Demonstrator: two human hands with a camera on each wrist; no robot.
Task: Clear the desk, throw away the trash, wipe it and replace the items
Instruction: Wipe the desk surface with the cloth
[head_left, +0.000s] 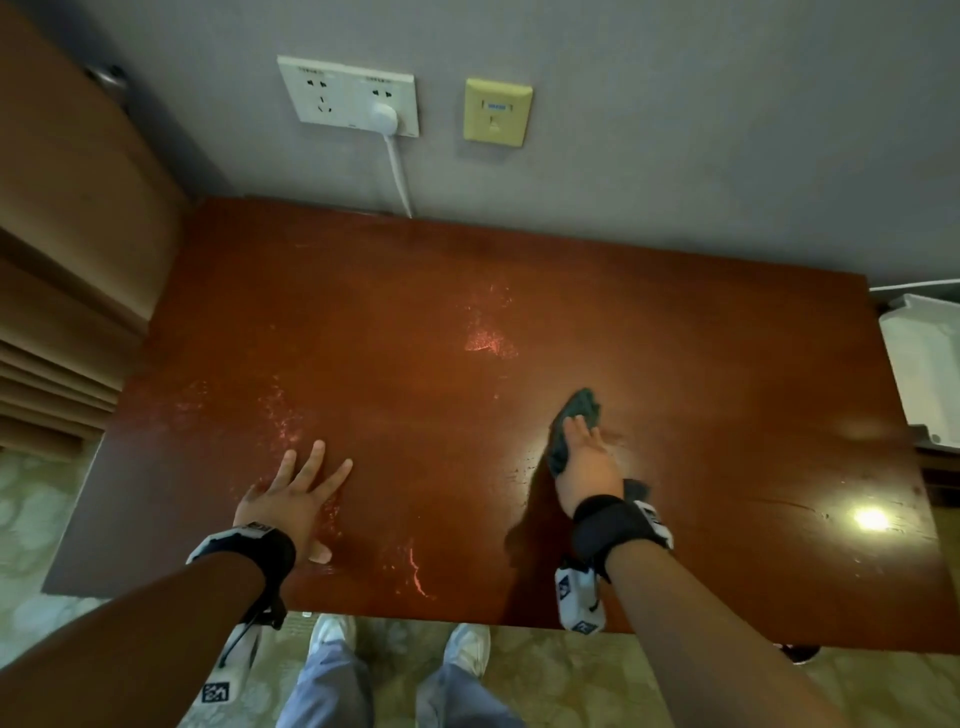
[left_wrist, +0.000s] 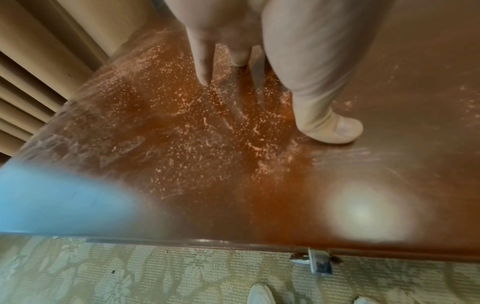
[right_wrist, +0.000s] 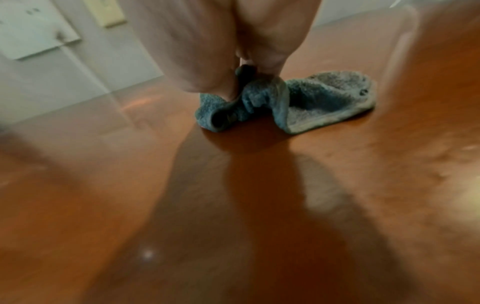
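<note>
Lying splayed on the desk (head_left: 675, 338), left hand (head_left: 291, 499) holds nothing; right hand (head_left: 587, 462) apparently grips the cloth (head_left: 582, 402).

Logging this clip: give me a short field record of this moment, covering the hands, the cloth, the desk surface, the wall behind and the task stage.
stage: wiping; items not yet replaced on the desk
left hand: flat on the desk, fingers spread, holds nothing
right hand: grips the cloth and presses it on the desk
cloth: blue-grey, bunched, right of the desk's centre
surface: pale speckled streaks around the left hand
wall: white plug in the socket; its cable drops behind the desk
</note>
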